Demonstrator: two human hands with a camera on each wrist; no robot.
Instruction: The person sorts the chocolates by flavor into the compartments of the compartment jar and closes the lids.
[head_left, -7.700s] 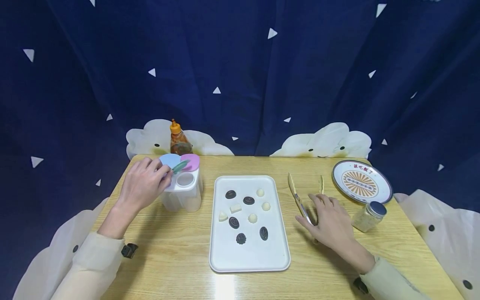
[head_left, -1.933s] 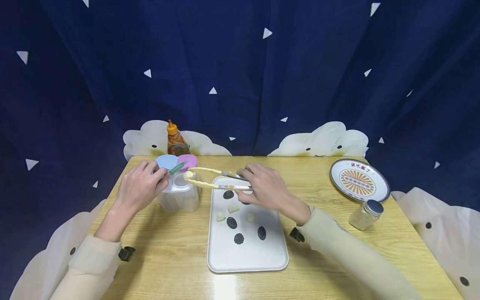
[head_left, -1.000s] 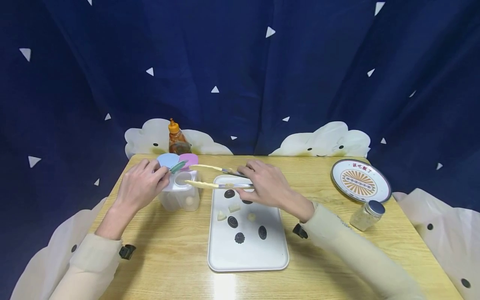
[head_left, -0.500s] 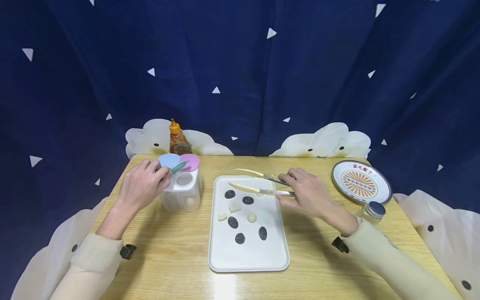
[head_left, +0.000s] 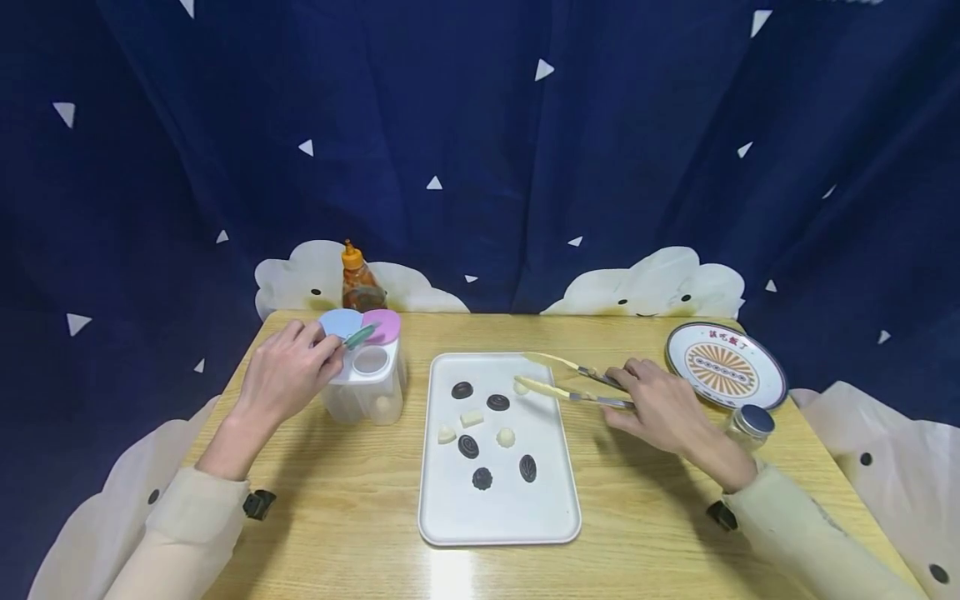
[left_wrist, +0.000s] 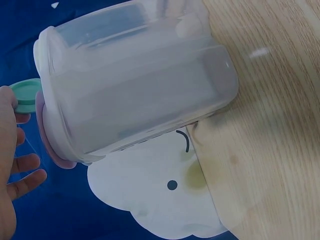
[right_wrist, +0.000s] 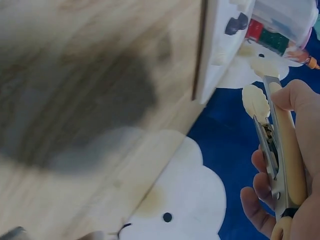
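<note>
My left hand (head_left: 288, 367) pinches a raised green lid (head_left: 360, 336) on the clear divided container (head_left: 363, 400). Beside that lid a round opening (head_left: 371, 360) shows, and a pale round piece (head_left: 383, 406) lies low inside the container. In my right hand (head_left: 663, 408) are cream-tipped metal tongs (right_wrist: 287, 145), their arms apart over the tray's far right corner. The tips hang close to a round white chocolate (head_left: 521, 387), with nothing visible between them. On the white tray (head_left: 498, 521) lie dark chocolates (head_left: 468, 447) and white ones (head_left: 506, 437), several in all.
Behind the container stands a sauce bottle (head_left: 360, 283) with an orange cap. At the right are a patterned plate (head_left: 723, 400) and a dark-lidded jar (head_left: 752, 425), partly hidden by my right wrist. A blue curtain (head_left: 480, 108) hangs behind the wooden table (head_left: 352, 517).
My right hand picked up the tongs, and a round white chocolate they carried dropped into the container. The tongs then moved right, back over the tray. My left hand kept its pinch on the lid.
</note>
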